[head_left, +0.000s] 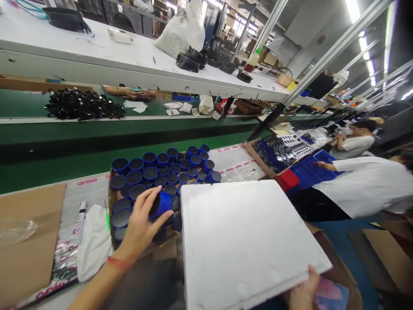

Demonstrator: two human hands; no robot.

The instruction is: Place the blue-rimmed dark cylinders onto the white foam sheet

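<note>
In the head view my left hand (141, 218) is closed round a blue cylinder with a dark end (164, 204), tilted above a shallow carton. Many similar blue cylinders with dark round tops (150, 173) stand packed in that carton (111, 193). My right hand (305, 289) grips the near right edge of a large white foam board (248, 241), its fingertips showing over the rim. The board lies tilted at the carton's right side and covers part of it.
A white cloth (95, 241), a marker (81, 217) and a cardboard sheet (29, 241) lie at the left. Beyond runs a green conveyor (97, 146) with a pile of black parts (80, 104). A white shelf (138, 58) crosses above. Co-workers (364, 185) work at the right.
</note>
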